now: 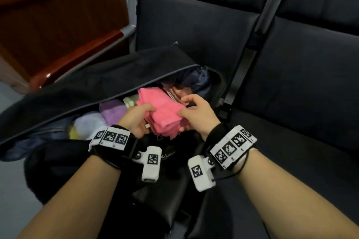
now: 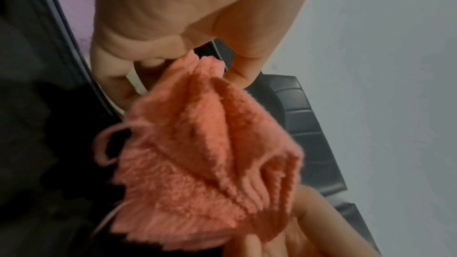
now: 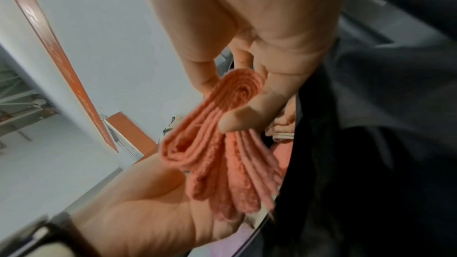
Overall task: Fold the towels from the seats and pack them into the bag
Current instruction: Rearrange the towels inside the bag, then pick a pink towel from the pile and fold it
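A folded pink towel [image 1: 164,112] is held between both hands over the open black bag [image 1: 81,85]. My left hand [image 1: 138,119] grips its left side, thumb on top. My right hand [image 1: 194,112] pinches its right edge between thumb and fingers. The left wrist view shows the towel's [image 2: 207,159] stacked layers with my left hand [image 2: 173,50] closed on its far end. In the right wrist view my right hand [image 3: 235,95] pinches the rolled fold of the towel [image 3: 222,144]. Inside the bag lie a purple towel [image 1: 112,110], a pale lilac one [image 1: 89,124] and other folded cloths.
Dark padded seats [image 1: 303,87] stretch to the right and behind the bag, with a metal bar [image 1: 258,25] between them. A wooden stair or bench [image 1: 58,25] stands at the upper left. Pale floor [image 1: 11,190] shows at the lower left.
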`<state>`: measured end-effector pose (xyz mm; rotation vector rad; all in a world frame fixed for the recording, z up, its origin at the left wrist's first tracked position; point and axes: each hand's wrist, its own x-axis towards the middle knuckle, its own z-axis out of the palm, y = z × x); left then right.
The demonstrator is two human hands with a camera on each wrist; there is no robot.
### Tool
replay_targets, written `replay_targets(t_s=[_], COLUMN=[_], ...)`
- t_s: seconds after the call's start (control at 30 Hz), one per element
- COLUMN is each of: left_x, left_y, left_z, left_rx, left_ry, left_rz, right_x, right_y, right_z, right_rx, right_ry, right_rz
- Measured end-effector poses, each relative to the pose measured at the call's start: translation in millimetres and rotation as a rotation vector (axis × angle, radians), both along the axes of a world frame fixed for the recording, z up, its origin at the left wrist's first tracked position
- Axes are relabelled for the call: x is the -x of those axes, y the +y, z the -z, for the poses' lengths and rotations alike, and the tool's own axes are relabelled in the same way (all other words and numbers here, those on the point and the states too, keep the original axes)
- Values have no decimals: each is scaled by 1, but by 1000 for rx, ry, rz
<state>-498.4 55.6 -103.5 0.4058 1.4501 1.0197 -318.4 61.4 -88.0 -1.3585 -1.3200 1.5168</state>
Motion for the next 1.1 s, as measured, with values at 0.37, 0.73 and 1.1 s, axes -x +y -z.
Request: replay_targets(t_s=[0.37, 0.73, 1.1], left_x=[8, -10, -226], left_y=[85, 71, -33], left_z=[61, 42, -51], left_rx=[-23, -60, -631], left_ry=[149, 425, 829], left_rz=[-131, 8, 494], right_x=[31, 0, -255], right_y=[73, 22, -118], right_z=[47, 19, -20], right_rx=[-67, -265, -280], right_ry=[-409, -608, -562], right_rz=[-129, -330, 199])
